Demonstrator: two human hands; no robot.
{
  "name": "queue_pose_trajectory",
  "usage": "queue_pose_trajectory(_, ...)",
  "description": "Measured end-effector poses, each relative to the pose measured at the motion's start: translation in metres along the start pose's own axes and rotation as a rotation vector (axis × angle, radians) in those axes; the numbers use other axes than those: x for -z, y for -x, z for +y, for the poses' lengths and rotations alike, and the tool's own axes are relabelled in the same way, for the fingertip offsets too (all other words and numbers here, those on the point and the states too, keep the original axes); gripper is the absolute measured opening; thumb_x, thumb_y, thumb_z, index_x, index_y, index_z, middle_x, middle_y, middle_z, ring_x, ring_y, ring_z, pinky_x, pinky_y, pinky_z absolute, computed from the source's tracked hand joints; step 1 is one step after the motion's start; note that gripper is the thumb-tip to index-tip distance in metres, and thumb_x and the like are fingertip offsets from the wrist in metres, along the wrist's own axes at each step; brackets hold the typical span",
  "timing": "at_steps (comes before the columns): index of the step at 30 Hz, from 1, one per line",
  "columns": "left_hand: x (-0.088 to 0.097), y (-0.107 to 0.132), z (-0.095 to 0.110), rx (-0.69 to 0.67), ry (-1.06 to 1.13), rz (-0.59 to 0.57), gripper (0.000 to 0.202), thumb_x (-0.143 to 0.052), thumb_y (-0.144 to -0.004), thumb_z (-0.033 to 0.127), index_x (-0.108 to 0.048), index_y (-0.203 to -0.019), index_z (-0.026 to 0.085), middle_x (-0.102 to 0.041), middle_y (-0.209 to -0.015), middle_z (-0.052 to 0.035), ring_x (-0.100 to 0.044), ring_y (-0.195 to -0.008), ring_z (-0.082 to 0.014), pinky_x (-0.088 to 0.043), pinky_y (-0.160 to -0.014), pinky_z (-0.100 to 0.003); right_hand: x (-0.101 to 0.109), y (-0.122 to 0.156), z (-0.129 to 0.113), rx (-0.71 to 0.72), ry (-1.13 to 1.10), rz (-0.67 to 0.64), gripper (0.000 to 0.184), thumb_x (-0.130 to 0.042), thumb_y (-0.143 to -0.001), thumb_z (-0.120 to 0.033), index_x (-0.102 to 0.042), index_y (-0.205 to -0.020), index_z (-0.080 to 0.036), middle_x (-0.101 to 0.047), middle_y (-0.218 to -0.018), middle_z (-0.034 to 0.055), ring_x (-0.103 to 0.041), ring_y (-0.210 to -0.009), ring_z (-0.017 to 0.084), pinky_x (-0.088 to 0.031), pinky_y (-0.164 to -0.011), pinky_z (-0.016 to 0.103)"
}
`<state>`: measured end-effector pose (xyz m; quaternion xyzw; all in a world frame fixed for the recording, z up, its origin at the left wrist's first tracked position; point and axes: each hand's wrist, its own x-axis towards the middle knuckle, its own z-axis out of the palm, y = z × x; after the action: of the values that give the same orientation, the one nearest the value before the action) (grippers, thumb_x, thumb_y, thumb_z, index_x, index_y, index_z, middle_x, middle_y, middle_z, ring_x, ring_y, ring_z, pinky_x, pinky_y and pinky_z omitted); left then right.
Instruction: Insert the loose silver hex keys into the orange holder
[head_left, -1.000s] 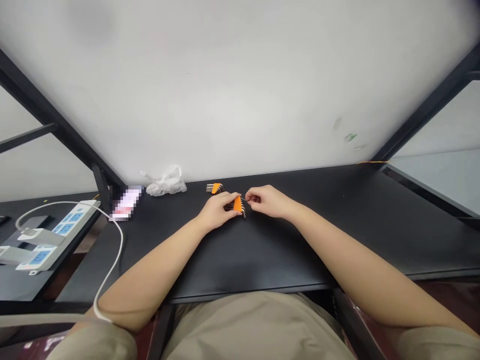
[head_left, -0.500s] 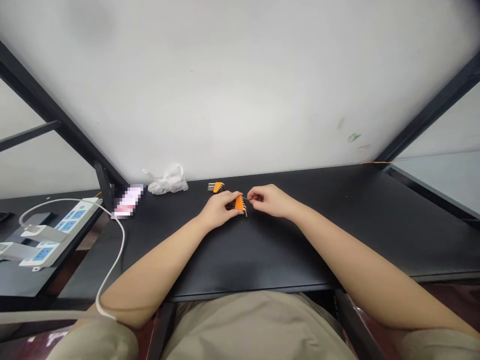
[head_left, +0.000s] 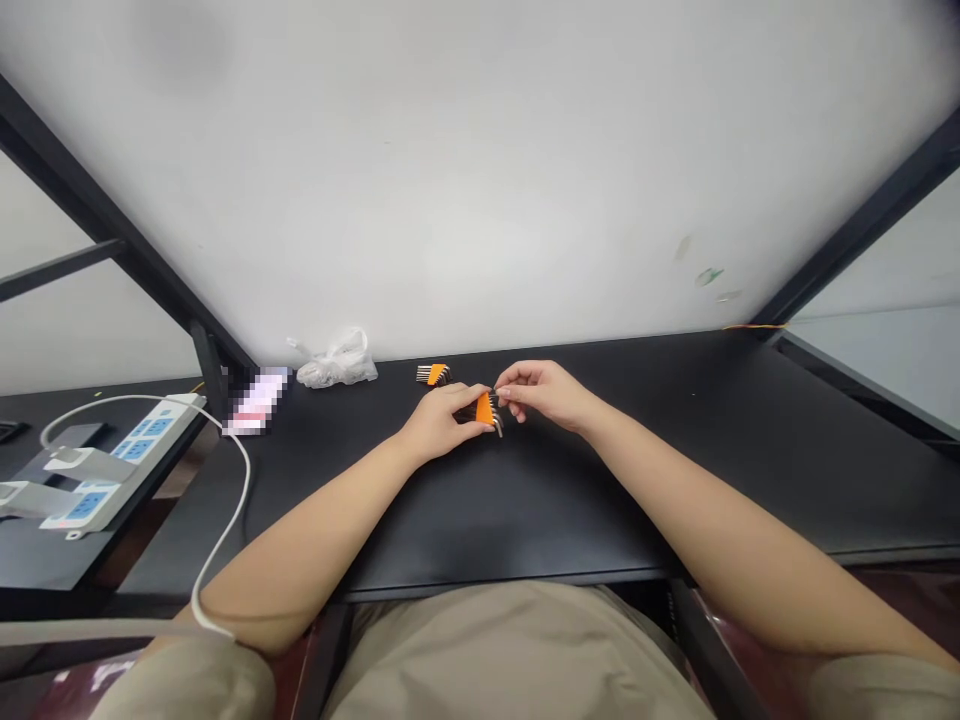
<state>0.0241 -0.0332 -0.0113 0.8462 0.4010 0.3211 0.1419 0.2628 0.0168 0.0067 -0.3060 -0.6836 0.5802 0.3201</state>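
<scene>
My left hand (head_left: 441,422) is closed on an orange hex key holder (head_left: 485,409), thumb below and fingers above. Several dark L-shaped hex keys stick out of the holder's right side. At its upper right corner, my right hand (head_left: 541,391) pinches what looks like a thin hex key at the holder; its far end is hidden. Just behind my left hand lies a second orange hex key holder (head_left: 437,375) with several keys, flat on the black table (head_left: 510,520).
A clear plastic bag (head_left: 337,362) with something white lies against the wall, beside a blurred-out phone-like item (head_left: 257,402). On the far left, a white power strip (head_left: 124,462) holds plugs, and a white cable (head_left: 244,500) loops near my left forearm.
Both hands and the holder have shifted very slightly right. My right hand's fingertips have come closer to the holder, and its lower fingers have loosened a little.
</scene>
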Motion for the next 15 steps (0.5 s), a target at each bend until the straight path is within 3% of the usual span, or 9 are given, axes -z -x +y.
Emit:
queue_pose_trajectory(6, -0.002, -0.002, 0.012, -0.063, 0.073, 0.051, 0.044, -0.076, -0.086, 0.04, -0.068, -0.125, 0.025, -0.065, -0.118, -0.0091, -0.062, -0.109, -0.0243, -0.052, -0.1, -0.041, -0.012, -0.002, 0.007, -0.028, -0.003, 0.047, 0.043, -0.079, -0.077, -0.056, -0.058, -0.087, -0.02, -0.061, -0.066, -0.0037, -0.053, -0.053, 0.009, -0.043, -0.051, 0.023)
queue_pose_trajectory(11, -0.005, -0.001, 0.009, -0.027, 0.088, 0.065, 0.048, -0.076, -0.086, 0.043, -0.066, -0.129, 0.025, -0.063, -0.113, -0.0088, -0.063, -0.104, -0.0231, -0.054, -0.097, -0.04, -0.019, -0.003, 0.014, -0.094, -0.129, -0.084, 0.047, -0.064, -0.088, -0.065, -0.06, -0.089, -0.018, -0.065, -0.073, 0.0009, -0.061, -0.06, 0.012, -0.049, -0.055, 0.025)
queue_pose_trajectory(15, -0.007, -0.001, 0.006, 0.005, 0.008, 0.021, 0.051, -0.072, -0.089, 0.042, -0.061, -0.137, 0.03, -0.062, -0.116, -0.0088, -0.061, -0.108, -0.0247, -0.053, -0.099, -0.042, -0.022, -0.003, 0.016, -0.106, -0.143, -0.122, 0.044, -0.073, -0.084, -0.058, -0.061, -0.101, -0.018, -0.071, -0.083, 0.0044, -0.066, -0.068, 0.015, -0.055, -0.062, 0.029)
